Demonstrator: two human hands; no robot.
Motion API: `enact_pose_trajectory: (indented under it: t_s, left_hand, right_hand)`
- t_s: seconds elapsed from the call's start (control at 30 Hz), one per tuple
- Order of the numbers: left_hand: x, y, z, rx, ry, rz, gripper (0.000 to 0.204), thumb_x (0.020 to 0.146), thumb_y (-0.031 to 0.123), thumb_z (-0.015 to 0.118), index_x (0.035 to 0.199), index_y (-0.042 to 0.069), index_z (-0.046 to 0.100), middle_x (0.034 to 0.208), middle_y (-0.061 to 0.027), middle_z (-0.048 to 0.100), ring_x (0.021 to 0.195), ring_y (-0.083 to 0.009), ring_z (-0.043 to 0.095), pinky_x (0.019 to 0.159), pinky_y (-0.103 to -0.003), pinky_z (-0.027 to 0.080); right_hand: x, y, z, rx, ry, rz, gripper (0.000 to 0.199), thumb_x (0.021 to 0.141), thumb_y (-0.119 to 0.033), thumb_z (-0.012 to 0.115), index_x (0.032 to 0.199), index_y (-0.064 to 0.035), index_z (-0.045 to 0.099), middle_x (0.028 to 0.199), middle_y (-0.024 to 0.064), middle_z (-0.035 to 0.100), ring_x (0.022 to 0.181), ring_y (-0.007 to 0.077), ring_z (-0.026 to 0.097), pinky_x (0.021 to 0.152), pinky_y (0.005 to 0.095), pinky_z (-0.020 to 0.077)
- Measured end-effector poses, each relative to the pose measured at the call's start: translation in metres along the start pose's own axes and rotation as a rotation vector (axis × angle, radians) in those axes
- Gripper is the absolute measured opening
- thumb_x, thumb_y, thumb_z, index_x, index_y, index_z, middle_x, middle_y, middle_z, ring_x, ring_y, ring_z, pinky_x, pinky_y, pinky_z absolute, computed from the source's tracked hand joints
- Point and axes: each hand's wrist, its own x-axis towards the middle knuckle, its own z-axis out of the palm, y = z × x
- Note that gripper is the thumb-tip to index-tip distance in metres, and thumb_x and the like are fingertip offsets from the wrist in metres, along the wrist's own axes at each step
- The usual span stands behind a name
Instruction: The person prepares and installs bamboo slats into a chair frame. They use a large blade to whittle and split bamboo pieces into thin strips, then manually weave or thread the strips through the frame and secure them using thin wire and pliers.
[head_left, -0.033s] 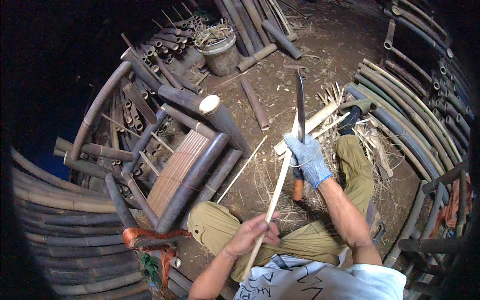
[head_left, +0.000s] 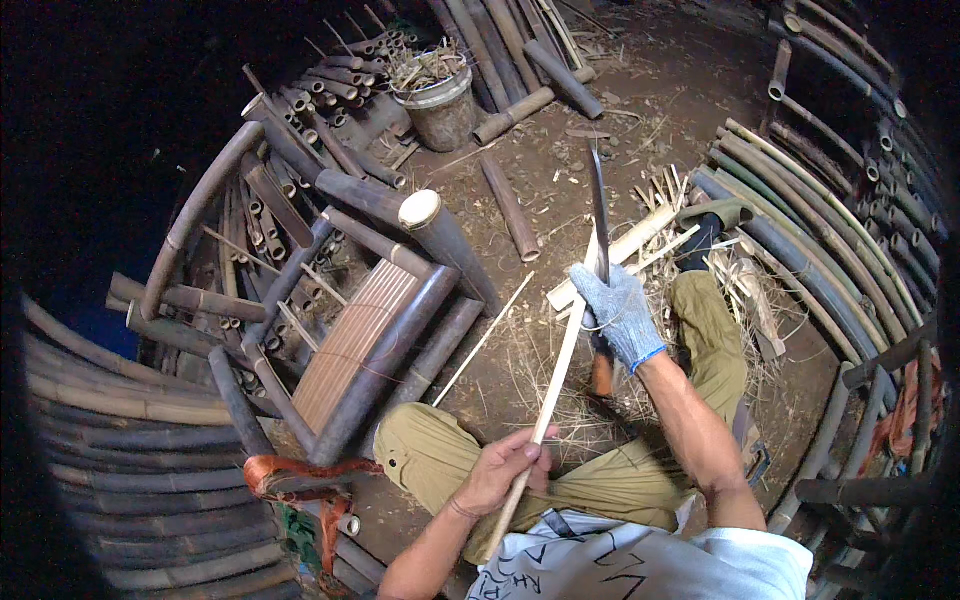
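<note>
My left hand [head_left: 505, 465], bare, grips a long pale bamboo strip [head_left: 555, 375] near its lower end, just above my lap. The strip runs up and to the right toward my right hand [head_left: 620, 315], which wears a grey-blue knit glove. That hand is closed on a long dark knife [head_left: 598, 205] whose blade points away from me, with its orange-brown handle [head_left: 601, 375] showing below the glove. The blade lies against the strip's upper end. I sit on the dirt floor in olive trousers, with my knees apart.
A bamboo frame with a slatted panel [head_left: 350, 340] lies at my left, an orange strap [head_left: 300, 475] at its near end. Thick bamboo poles [head_left: 440, 235] ring the spot. A grey bucket [head_left: 440, 105] stands at the back. Split strips [head_left: 625, 250] and shavings litter the ground ahead.
</note>
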Motion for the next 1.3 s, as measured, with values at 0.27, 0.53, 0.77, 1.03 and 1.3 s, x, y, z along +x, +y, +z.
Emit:
enact_pose_trajectory:
  t_s: [0.27, 0.53, 0.77, 1.03, 1.3]
  left_hand:
    - [0.011, 0.024, 0.003, 0.45, 0.548, 0.268, 0.028, 0.102, 0.02, 0.055, 0.12, 0.002, 0.066, 0.083, -0.0004, 0.061, 0.066, -0.0069, 0.053, 0.058, -0.022, 0.043]
    - [-0.02, 0.01, 0.018, 0.804, 0.589, 0.343, 0.026, 0.098, 0.009, 0.054, 0.12, 0.0, 0.063, 0.078, -0.0078, 0.06, 0.071, -0.014, 0.056, 0.065, -0.029, 0.047]
    - [-0.076, -0.019, 0.019, 0.787, 0.551, 0.277, 0.025, 0.1, 0.012, 0.052, 0.116, -0.003, 0.064, 0.078, -0.0067, 0.06, 0.067, -0.0127, 0.056, 0.062, -0.028, 0.047]
    - [-0.022, 0.027, 0.021, 0.134, 0.441, 0.141, 0.032, 0.106, 0.027, 0.045, 0.113, 0.001, 0.062, 0.063, 0.0013, 0.05, 0.048, -0.004, 0.04, 0.04, -0.021, 0.032]
    - [-0.022, 0.015, 0.024, 0.234, 0.419, 0.144, 0.033, 0.106, 0.028, 0.045, 0.11, 0.0, 0.062, 0.059, 0.0019, 0.047, 0.047, -0.0052, 0.038, 0.042, -0.022, 0.031]
  right_hand:
    - [-0.057, -0.009, -0.005, -0.727, -0.176, -0.585, 0.049, 0.086, -0.056, 0.063, 0.085, -0.0072, 0.062, 0.073, 0.0175, 0.064, 0.068, 0.0368, 0.066, 0.06, 0.0471, 0.0508]
    - [-0.033, 0.009, -0.004, -0.693, 0.009, -0.559, 0.033, 0.086, -0.039, 0.071, 0.087, -0.0071, 0.065, 0.077, 0.0151, 0.066, 0.07, 0.0362, 0.065, 0.063, 0.0429, 0.052]
    - [0.016, 0.02, -0.04, -0.749, 0.159, -0.279, 0.053, 0.095, -0.055, 0.051, 0.096, -0.0053, 0.07, 0.088, 0.0225, 0.069, 0.082, 0.0405, 0.067, 0.073, 0.0498, 0.053]
    - [-0.067, -0.018, -0.003, -0.675, -0.189, -0.471, 0.046, 0.084, -0.054, 0.065, 0.081, -0.0078, 0.065, 0.078, 0.0156, 0.067, 0.073, 0.0352, 0.067, 0.063, 0.0458, 0.0517]
    - [-0.072, 0.004, 0.009, -0.572, -0.027, -0.545, 0.046, 0.084, -0.055, 0.066, 0.086, -0.009, 0.066, 0.074, 0.0157, 0.066, 0.068, 0.0354, 0.066, 0.06, 0.0456, 0.052]
